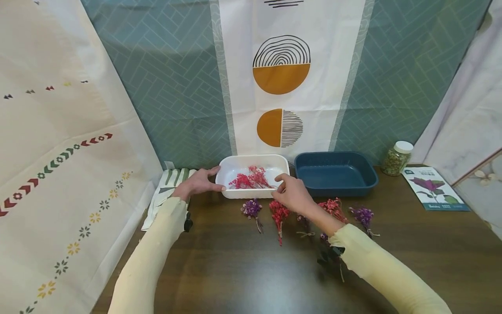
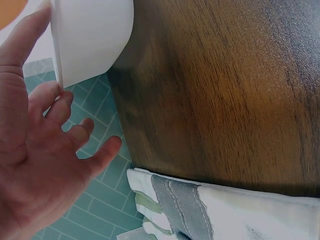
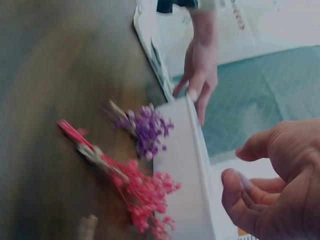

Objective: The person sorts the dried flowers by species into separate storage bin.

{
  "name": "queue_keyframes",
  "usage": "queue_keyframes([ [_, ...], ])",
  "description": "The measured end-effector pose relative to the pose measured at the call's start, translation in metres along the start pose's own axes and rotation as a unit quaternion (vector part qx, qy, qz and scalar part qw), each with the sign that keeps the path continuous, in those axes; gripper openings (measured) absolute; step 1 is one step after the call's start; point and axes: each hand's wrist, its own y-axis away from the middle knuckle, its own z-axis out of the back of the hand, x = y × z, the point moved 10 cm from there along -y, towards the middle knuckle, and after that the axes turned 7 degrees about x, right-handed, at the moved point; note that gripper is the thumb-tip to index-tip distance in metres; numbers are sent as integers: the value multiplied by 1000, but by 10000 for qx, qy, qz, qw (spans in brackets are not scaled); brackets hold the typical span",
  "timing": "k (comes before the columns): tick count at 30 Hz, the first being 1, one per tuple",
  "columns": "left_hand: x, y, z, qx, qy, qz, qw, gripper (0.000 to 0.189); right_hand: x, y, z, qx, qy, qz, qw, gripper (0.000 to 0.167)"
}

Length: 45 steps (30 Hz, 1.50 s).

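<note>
A white rectangular tray (image 1: 256, 194) stands against the back curtain with red dried flowers (image 1: 251, 179) lying in it. My left hand (image 1: 200, 181) holds the tray's left end, thumb at the front corner and fingers farther back along the rim. In the left wrist view, fingertips of the left hand (image 2: 45, 135) touch the rim. Over the right end of the tray is my right hand (image 1: 294, 192), near the flower stems. The wrist view shows its thumb and forefinger apart, with nothing visible between them on the right hand (image 3: 280, 185).
Before the tray lie a purple bunch (image 1: 251, 208), a red bunch (image 1: 279, 211) and others, partly behind my right arm. A blue tray (image 1: 335, 192) stands to the right, beside a jar (image 1: 396, 159) and a flower booklet (image 1: 435, 189). Striped cloth (image 1: 161, 200) lies at left.
</note>
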Motion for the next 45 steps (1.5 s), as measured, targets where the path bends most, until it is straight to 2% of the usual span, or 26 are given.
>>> queue_keyframes([
  [9, 2, 0, 1, -13, 41, -11, 10000, 100, -5, 44, -18, 157, 117, -433, 9989, 50],
  [19, 1, -1, 0, -6, 8, -37, 10000, 101, -22, 70, -42, 45, -28, -752, 9972, 57],
  [25, 1, -1, 1, -15, 46, -7, 10000, 101, -29, 74, -51, -265, 145, -666, 9973, 61],
  [34, 2, 0, 0, 7, -14, -48, 10000, 101, -29, 71, -58, -639, 782, -577, 9932, 63],
  [39, 3, 0, 0, 17, 45, -64, 10000, 101, -29, 68, -63, -577, 1009, -644, 9911, 65],
  [45, 3, 0, 0, -6, 64, -85, 9999, 100, -29, 67, -69, -467, 943, -635, 9924, 67],
])
